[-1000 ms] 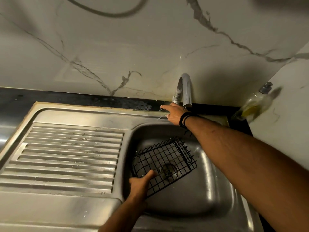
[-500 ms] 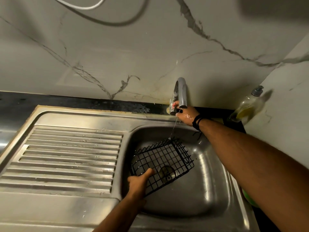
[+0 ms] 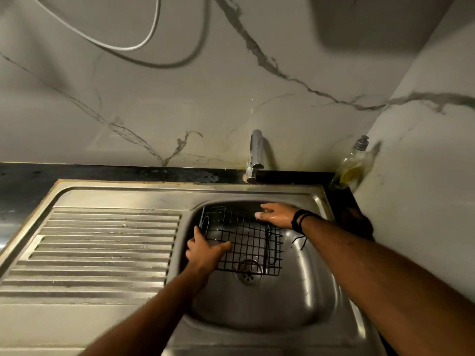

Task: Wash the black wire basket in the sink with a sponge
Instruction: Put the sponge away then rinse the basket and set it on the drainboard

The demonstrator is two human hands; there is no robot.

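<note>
Head view, hands (image 3: 205, 249) (image 3: 279, 214) on basket (image 3: 246, 240)

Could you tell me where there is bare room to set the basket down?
The ribbed drainboard left of the basin is bare. The basin is crowded: black wire basket, left hand, right hand. Its near floor is free.
</note>
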